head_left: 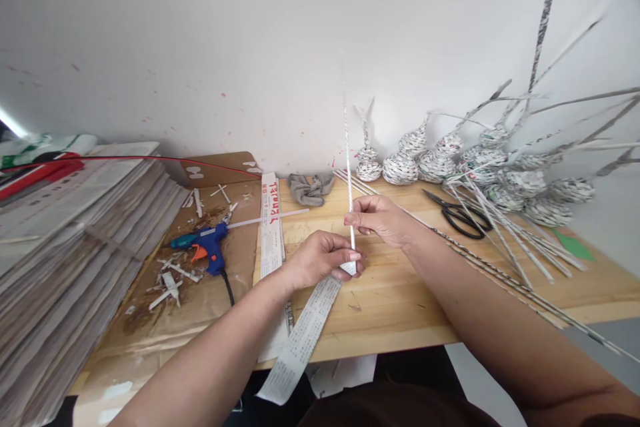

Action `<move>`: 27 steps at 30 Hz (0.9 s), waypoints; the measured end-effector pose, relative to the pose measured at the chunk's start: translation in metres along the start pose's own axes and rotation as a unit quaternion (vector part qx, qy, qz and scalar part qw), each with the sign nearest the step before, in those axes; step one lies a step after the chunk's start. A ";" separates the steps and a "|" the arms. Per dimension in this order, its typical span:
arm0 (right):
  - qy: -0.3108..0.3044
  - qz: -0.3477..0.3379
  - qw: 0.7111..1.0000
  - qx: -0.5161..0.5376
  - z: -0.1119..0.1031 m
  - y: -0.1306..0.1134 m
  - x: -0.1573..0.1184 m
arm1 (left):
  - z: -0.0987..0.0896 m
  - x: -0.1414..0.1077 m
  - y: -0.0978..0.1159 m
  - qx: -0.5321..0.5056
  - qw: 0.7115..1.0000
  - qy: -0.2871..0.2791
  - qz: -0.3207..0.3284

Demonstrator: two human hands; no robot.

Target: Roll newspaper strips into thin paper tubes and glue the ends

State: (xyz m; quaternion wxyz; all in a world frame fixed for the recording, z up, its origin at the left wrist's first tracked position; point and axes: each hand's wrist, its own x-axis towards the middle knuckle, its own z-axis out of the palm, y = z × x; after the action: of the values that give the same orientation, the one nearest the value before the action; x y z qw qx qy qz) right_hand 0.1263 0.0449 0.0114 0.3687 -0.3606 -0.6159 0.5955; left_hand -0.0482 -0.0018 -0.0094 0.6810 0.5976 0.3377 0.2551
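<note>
A thin rolled paper tube (347, 147) stands nearly upright between my two hands. Around its lower end, where the newspaper strip (305, 333) joins it, the fingers of my left hand (327, 255) are pinched. The unrolled part of the strip slants down toward me and hangs over the table's front edge. Higher up, my right hand (377, 219) grips the tube between thumb and fingers. A folded stack of printed strips (271, 240) lies left of my left hand. The tube's top fades against the white wall.
On cardboard (150, 320) at left lie a blue glue gun (210, 243) and paper scraps. Beside it rises a tall newspaper stack (75, 267). A grey cloth (310, 189), black scissors (465, 215), loose paper tubes (500, 233) and several woven paper gourds (400, 168) occupy the back and right.
</note>
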 end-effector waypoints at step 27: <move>0.014 0.005 0.999 -0.044 0.000 -0.008 -0.003 | 0.000 0.001 0.000 -0.014 1.000 0.017 0.001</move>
State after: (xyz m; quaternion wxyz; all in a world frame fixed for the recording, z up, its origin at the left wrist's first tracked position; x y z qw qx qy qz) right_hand 0.1276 0.0420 0.0197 0.3585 -0.3880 -0.6341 0.5647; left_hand -0.0478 -0.0006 -0.0098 0.6833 0.5840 0.3449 0.2703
